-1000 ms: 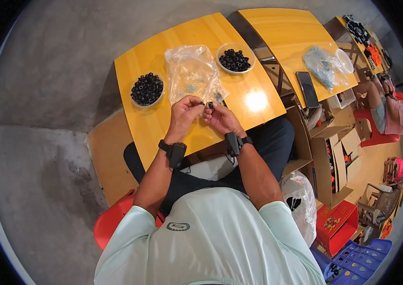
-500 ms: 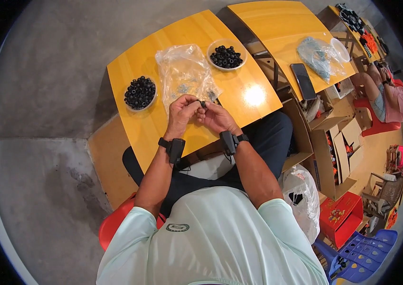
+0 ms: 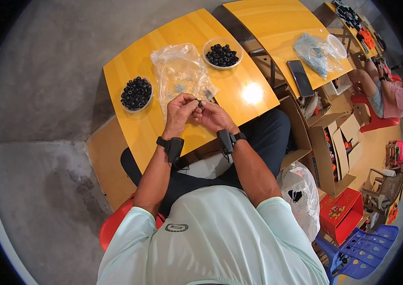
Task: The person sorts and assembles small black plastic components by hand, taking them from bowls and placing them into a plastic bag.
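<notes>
Over the near edge of the yellow table [image 3: 225, 99], my left hand [image 3: 179, 114] and my right hand [image 3: 213, 117] meet fingertip to fingertip. Both pinch a small black part [image 3: 199, 103]. It resembles the black ring-shaped pieces nearby, but the fingers cover most of it. Just beyond my hands lies a clear plastic bag [image 3: 177, 64] with small silvery bits on it or inside it. To its left stands a round clear tub [image 3: 150, 102] heaped with black ring-shaped pieces [image 3: 136, 93]. A second such tub [image 3: 213, 42] of black pieces [image 3: 222, 55] is at the far right.
A second yellow table [image 3: 277, 28] on the right bears a black phone [image 3: 300, 78], a clear bag [image 3: 313, 54] and a white lid-like disc [image 3: 337, 46]. Open cardboard boxes [image 3: 322, 161], a white plastic bag [image 3: 300, 199], a red box [image 3: 341, 213] and a seated person [image 3: 391, 97] are beyond.
The whole view has shifted slightly, so the tables appear a little farther left. My hands stay together on the small black part, with only slight finger movement.
</notes>
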`<state>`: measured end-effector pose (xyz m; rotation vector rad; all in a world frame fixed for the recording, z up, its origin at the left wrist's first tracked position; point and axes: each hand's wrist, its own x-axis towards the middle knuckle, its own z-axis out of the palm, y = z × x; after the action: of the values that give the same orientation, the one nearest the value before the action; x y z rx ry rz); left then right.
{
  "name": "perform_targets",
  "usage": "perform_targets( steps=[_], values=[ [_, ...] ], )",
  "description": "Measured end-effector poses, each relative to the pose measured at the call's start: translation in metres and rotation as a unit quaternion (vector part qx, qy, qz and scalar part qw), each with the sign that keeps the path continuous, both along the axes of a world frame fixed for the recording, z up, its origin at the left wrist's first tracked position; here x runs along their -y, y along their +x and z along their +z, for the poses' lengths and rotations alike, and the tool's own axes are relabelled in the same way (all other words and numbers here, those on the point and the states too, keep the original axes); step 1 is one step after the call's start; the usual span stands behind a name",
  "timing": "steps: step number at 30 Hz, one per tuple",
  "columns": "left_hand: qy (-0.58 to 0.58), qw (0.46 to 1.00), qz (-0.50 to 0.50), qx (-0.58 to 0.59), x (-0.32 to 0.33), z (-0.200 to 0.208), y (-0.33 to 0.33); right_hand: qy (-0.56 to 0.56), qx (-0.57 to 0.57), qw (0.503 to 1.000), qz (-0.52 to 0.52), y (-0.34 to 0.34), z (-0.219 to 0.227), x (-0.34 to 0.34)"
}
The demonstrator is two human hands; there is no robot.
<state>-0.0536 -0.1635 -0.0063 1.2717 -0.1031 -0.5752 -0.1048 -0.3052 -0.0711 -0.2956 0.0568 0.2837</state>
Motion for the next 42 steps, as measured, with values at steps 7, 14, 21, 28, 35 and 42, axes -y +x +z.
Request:
perform_targets(
  steps=[7, 14, 21, 28, 35, 42],
  values=[
    [0.031, 0.999, -0.008, 0.018, 0.002, 0.008, -0.002, 0.007, 0.002, 1.0, -0.008, -0.001, -0.002, 0.0],
    [0.113, 0.978, -0.033, 0.171, 0.003, 0.004, 0.003, -0.017, -0.042, 0.999, -0.02, 0.0, -0.001, -0.003],
    [0.167, 0.944, -0.089, 0.269, 0.001, 0.01, 0.008, -0.032, -0.043, 0.998, -0.028, 0.001, -0.003, -0.001],
    [0.125, 0.956, -0.101, 0.245, -0.007, 0.011, 0.011, -0.001, 0.016, 1.0, 0.005, 0.0, -0.003, 0.001],
    [0.164, 0.938, -0.123, 0.28, -0.009, 0.016, 0.015, -0.008, 0.012, 1.0, 0.004, 0.0, -0.003, 0.0],
    [0.265, 0.873, -0.134, 0.388, -0.005, 0.038, 0.011, -0.038, 0.0, 0.999, -0.008, -0.001, -0.008, 0.001]
  ],
)
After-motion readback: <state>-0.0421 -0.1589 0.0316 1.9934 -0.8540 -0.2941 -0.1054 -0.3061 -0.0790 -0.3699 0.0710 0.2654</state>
